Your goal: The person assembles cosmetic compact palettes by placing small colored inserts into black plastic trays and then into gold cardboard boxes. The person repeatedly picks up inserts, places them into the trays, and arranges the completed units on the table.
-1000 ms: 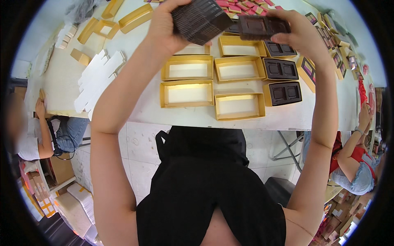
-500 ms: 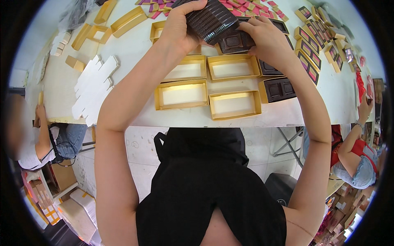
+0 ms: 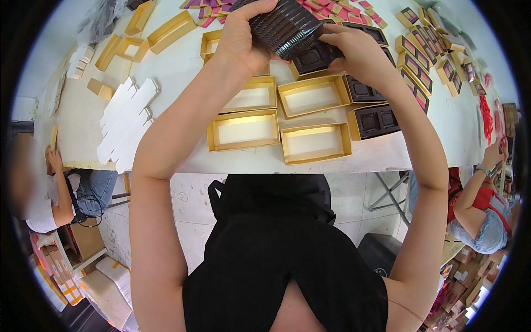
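Observation:
My left hand (image 3: 243,41) grips a stack of dark brown ribbed plastic trays (image 3: 285,27), held tilted above the table's far middle. Just right of the stack, my right hand (image 3: 360,54) has its thumb and fingers on the end of a single dark plastic tray (image 3: 316,57). That tray sits at a gold cardboard box (image 3: 311,75), partly hidden by the stack. Nearer to me are gold boxes without trays, among them a front left box (image 3: 243,147) and a front right box (image 3: 317,157). To their right, another dark tray (image 3: 377,120) lies inside a gold box.
White folded card pieces (image 3: 124,122) overlap on the left, with more gold boxes (image 3: 172,30) beyond. Small pink pieces (image 3: 332,8) lie at the far side. Filled boxes (image 3: 415,63) stand at the right. One person (image 3: 58,193) sits at the left, another (image 3: 473,205) at the right.
The single tray in my right hand has shifted slightly lower at its gold box. My left hand and the stack have barely moved. The person at the right has lowered their hands.

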`<state>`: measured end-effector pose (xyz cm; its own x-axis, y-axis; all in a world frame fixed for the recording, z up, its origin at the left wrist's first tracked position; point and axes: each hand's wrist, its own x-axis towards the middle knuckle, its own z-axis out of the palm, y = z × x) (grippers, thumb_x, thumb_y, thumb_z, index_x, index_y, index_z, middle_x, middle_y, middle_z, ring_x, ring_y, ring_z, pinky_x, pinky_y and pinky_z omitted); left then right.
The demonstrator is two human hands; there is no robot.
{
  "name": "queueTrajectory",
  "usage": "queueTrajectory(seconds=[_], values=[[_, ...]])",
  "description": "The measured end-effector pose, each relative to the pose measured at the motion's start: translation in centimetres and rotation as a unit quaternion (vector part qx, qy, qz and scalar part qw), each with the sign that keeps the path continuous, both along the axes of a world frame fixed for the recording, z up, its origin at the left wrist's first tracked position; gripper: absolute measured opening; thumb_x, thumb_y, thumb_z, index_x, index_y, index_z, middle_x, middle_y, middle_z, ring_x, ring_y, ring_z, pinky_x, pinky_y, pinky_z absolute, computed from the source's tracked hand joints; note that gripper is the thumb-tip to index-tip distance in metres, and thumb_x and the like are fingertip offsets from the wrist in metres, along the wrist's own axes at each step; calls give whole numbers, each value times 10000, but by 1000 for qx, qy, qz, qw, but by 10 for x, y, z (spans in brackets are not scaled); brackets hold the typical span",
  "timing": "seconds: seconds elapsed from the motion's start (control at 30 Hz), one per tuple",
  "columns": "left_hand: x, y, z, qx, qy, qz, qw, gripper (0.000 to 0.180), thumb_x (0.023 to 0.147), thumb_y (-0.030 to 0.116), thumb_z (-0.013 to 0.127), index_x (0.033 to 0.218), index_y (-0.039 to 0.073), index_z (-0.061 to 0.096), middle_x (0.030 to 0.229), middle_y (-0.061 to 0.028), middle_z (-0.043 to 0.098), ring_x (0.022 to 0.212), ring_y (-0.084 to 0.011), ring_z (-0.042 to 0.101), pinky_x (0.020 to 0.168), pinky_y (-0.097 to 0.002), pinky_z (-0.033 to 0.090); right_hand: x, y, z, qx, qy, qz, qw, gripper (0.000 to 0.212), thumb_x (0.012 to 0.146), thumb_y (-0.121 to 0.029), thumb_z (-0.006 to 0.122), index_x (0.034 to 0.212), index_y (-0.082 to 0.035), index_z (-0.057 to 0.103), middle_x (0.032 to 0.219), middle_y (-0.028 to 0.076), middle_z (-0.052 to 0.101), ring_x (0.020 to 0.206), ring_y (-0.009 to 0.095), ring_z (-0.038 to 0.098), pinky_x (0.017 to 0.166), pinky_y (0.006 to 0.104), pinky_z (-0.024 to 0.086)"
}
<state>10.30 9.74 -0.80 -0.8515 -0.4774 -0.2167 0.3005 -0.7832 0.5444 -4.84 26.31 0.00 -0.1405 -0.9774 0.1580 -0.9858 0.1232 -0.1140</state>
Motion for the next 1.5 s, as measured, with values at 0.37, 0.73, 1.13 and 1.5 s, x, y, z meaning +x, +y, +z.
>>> queueTrajectory(seconds=[0.37,0.73,1.13,1.5], values=[[6,8,6,-13,19,24,999,298,844,101,649,1120,1,601,1056,-175,689,940,-337,687,857,-500,585,-43,27,-29,-100,-241,7,965,289,816,-55,737,1098,-3,707,1254,140,632,970,282,682,810,324,562],[8,-8,-6,-60,-28,23,998,375,870,195,681,1207,66,581,1155,-116,667,1073,-309,646,955,-598,481,-46,33,-3,12,-215,100,971,315,837,138,607,1105,4,705,1289,120,648,1000,258,703,784,320,601],[4,2,4,-87,-67,26,994,385,865,238,683,1210,89,598,1144,-97,678,1071,-288,650,927,-611,471,-39,40,-27,-137,76,182,971,360,668,120,654,1022,58,630,1225,151,648,1119,342,638,919,383,557],[2,-7,-1,-76,-57,16,995,382,864,222,686,1214,93,606,1161,-93,684,1070,-282,655,924,-598,480,-46,22,-18,-104,78,210,969,183,786,45,688,927,18,575,1306,145,624,920,335,689,776,388,576]])
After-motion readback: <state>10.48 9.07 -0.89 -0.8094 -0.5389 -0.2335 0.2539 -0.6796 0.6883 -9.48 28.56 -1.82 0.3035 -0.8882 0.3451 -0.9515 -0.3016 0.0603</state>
